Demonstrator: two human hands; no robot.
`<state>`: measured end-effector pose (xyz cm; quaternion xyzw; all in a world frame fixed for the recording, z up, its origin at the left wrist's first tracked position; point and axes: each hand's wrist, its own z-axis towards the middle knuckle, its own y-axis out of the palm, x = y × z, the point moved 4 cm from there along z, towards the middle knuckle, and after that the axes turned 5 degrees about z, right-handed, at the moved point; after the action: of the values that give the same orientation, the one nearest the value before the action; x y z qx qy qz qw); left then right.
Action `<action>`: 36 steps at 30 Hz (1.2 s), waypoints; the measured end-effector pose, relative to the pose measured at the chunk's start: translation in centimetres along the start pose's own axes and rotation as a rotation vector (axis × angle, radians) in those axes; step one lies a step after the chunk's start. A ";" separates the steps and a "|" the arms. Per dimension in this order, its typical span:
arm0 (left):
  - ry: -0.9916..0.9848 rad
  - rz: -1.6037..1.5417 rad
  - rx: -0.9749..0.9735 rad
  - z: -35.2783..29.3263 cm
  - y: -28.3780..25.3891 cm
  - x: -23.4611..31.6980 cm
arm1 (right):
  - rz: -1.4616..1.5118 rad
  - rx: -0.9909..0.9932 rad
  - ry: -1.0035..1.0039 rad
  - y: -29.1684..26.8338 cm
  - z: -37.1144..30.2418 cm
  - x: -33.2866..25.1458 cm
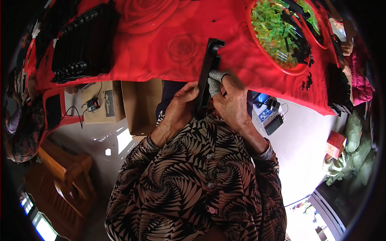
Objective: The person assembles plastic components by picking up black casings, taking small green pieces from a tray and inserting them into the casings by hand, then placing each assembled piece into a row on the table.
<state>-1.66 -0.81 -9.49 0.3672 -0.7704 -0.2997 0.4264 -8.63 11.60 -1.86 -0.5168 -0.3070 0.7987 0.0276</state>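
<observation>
A long black plastic bar (208, 74) with a rounded knob at its far end stands tilted at the table's near edge, in front of my body. My left hand (181, 101) is closed on its lower left side, the thumb lying along it. From the right, my right hand (231, 100) has its fingers bent against the same bar. Grey knitted covers (216, 82) wrap two of its fingers. Whether a small piece sits between those fingertips and the bar is hidden.
On the red rose-patterned tablecloth (181, 48), a stack of black bars (82, 42) lies at left. A red-rimmed basin (290, 72) of green-yellow and black pieces stands at right. Below are a cardboard box (138, 108), a power strip (274, 124) and a wooden chair (60, 176). Other people sit at both sides.
</observation>
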 end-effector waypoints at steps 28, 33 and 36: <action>0.139 1.113 0.111 -3.3 3.4 6.2 | -0.632 -0.019 -0.110 -2.9 0.3 -4.5; 0.117 1.302 0.018 -2.8 3.9 7.9 | -0.564 -0.043 -0.302 -4.7 1.9 -5.1; 0.266 1.350 -0.037 -3.2 5.1 8.7 | -0.520 -0.157 -0.290 -5.3 2.5 -5.2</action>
<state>-3.59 -5.64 -0.26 -0.1667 -0.7665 0.0659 0.6168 -9.77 12.90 5.81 -0.3020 -0.4905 0.8041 0.1469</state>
